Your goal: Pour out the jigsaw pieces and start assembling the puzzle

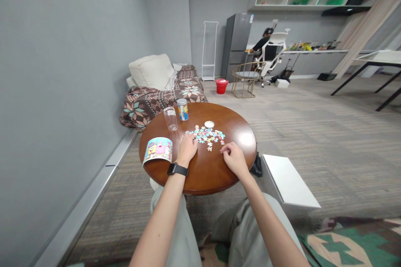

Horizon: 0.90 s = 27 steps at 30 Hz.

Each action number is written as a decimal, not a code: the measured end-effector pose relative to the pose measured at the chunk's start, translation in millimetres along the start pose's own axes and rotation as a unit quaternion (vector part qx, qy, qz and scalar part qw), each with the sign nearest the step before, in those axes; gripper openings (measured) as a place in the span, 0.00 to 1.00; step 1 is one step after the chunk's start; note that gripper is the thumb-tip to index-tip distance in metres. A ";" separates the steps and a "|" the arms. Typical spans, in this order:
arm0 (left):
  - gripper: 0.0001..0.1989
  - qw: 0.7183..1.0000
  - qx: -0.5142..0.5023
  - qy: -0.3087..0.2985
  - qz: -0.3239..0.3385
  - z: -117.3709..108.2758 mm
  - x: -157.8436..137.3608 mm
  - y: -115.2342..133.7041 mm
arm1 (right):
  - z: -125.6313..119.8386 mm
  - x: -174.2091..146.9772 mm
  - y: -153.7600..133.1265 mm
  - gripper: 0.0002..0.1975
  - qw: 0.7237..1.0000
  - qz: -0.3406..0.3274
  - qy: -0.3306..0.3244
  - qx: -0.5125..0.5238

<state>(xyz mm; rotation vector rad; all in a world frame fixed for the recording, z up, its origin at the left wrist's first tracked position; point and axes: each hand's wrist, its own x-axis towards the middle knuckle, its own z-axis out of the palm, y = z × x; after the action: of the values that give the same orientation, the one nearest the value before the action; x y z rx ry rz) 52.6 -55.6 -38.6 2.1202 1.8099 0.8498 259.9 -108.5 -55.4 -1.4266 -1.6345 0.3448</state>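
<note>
Loose jigsaw puzzle pieces [205, 134] in light blue, pink and white lie in a heap on the round brown wooden table [200, 175]. My left hand [187, 148], a black watch on its wrist, rests at the heap's left edge with fingers stretched out onto the pieces. To the right of the heap, my right hand [234, 157] is closed in a pinch, with a small puzzle piece showing at its fingertips. A curved picture sheet [158, 149] with cartoon figures lies left of my left hand.
Behind the pieces are a round lid [209, 124], a clear glass [171, 119] and a printed can [183, 110]. A sofa [184, 85] stands beyond the table, a white box [290, 177] at right. Farther back, a person [262, 44] sits near an office chair [272, 52].
</note>
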 end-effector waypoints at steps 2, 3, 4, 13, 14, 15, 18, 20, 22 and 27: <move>0.17 1.000 -0.001 -0.007 0.002 -1.8 -1.4 2.4 | -0.1 -0.1 -0.2 0.10 1.000 -0.003 0.001 0.002; 0.15 1.000 -0.002 -0.006 0.005 -3.1 -1.7 3.2 | -0.2 -0.1 -0.4 0.10 1.000 -0.002 0.002 0.002; 0.13 1.000 -0.005 -0.002 0.009 -4.5 -1.8 3.6 | -0.3 -0.2 -0.6 0.10 1.000 -0.001 0.002 0.003; 0.17 0.997 0.011 0.041 -0.057 -7.6 0.3 1.9 | -1.1 0.1 -0.2 0.10 1.000 0.002 -0.004 0.000; 0.18 0.997 0.018 0.035 -0.071 -7.3 0.3 2.1 | -1.3 0.2 0.0 0.10 1.000 0.003 -0.006 -0.004; 0.18 0.996 0.025 0.027 -0.084 -7.1 0.4 2.5 | -1.5 0.2 0.2 0.10 1.000 0.003 -0.007 -0.009; 0.20 0.993 0.032 0.008 -0.110 -8.1 1.0 3.6 | -2.3 -0.2 -0.8 0.10 0.999 -0.009 -0.019 -0.040; 0.20 0.992 0.023 0.004 -0.125 -10.0 1.7 3.9 | -2.2 -0.9 -3.2 0.10 0.996 -0.020 -0.032 -0.077; 0.20 0.990 0.006 0.009 -0.138 -11.9 2.3 3.7 | -0.9 -1.7 -6.9 0.14 0.991 -0.026 -0.050 -0.124; 0.23 0.993 -0.005 0.017 -0.114 -12.7 2.1 4.7 | 4.4 -2.0 -17.8 0.23 0.967 0.000 -0.132 -0.216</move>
<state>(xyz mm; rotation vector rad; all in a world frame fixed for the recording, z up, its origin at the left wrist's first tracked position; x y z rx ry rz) 49.5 -57.0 -25.3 1.8565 2.0117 0.8381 244.9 -114.0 -46.0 -1.7616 -2.0142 0.1882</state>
